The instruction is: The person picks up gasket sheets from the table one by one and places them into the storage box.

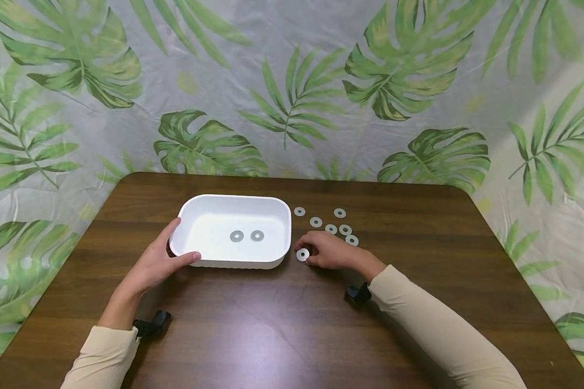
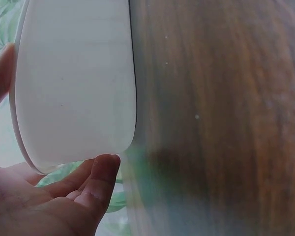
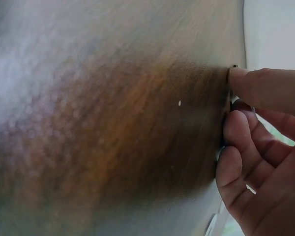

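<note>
A white rectangular plastic tub (image 1: 231,265) with rounded corners stands on the table, and two flat metal washers (image 1: 237,232) lie on its floor. My left hand (image 1: 156,262) grips the tub's left end, thumb at the front rim and fingers round the far side. The left wrist view shows the fingertips (image 2: 105,167) against the tub's outer wall (image 2: 73,83). Just right of the tub, my right hand (image 1: 328,250) pinches a single washer (image 1: 303,255) between thumb and fingers at the tabletop. In the right wrist view the fingers mostly hide that washer.
Several more loose washers (image 1: 316,222) lie on the wooden table (image 1: 272,324), behind and beside the right hand. A leaf-patterned cloth (image 1: 297,97) hangs behind the table's far edge. Each wrist carries a black strapped device (image 1: 153,324).
</note>
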Tool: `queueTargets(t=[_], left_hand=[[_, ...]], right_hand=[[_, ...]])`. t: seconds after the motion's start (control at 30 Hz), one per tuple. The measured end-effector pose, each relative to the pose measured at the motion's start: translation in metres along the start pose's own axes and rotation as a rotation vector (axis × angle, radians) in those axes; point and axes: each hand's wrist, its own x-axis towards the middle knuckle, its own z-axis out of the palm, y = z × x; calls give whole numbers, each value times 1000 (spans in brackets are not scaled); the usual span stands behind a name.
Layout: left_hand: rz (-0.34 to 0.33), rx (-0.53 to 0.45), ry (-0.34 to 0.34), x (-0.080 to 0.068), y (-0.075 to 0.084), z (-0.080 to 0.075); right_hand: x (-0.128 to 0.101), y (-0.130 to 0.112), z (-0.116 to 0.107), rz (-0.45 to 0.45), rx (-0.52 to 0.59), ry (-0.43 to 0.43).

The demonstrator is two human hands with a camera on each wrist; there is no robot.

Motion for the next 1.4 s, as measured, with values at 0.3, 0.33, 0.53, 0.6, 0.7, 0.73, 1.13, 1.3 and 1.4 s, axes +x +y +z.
queueTargets(t=[0.3, 0.33, 0.53, 0.6, 0.7, 0.73, 1.13, 1.3, 1.4], left_hand=[[-6, -2, -1, 0, 1, 0], [-7, -4, -1, 0, 1, 0], [-6, -14, -3, 0, 1, 1], [-7, -13, -4, 0, 1, 1], [-9, -13, -3, 0, 1, 0], [-10, -13, -3, 0, 1, 0], [-7, -6, 1, 0, 1, 1], [-13, -7, -3, 0, 1, 0], [-17, -2, -5, 0, 1, 0]], right_hand=[[1, 1, 0, 0, -7, -1], [1, 1, 0, -3, 4, -3], [-1, 9, -3, 27, 130, 16], [-2, 12, -7, 38, 156, 37], [-3, 13, -14, 41, 172, 60], [-4, 13, -18, 43, 184, 64], [0, 12, -58, 91, 212, 158], [3, 13, -67, 120, 254, 163], [5, 14, -70, 138, 277, 167]])
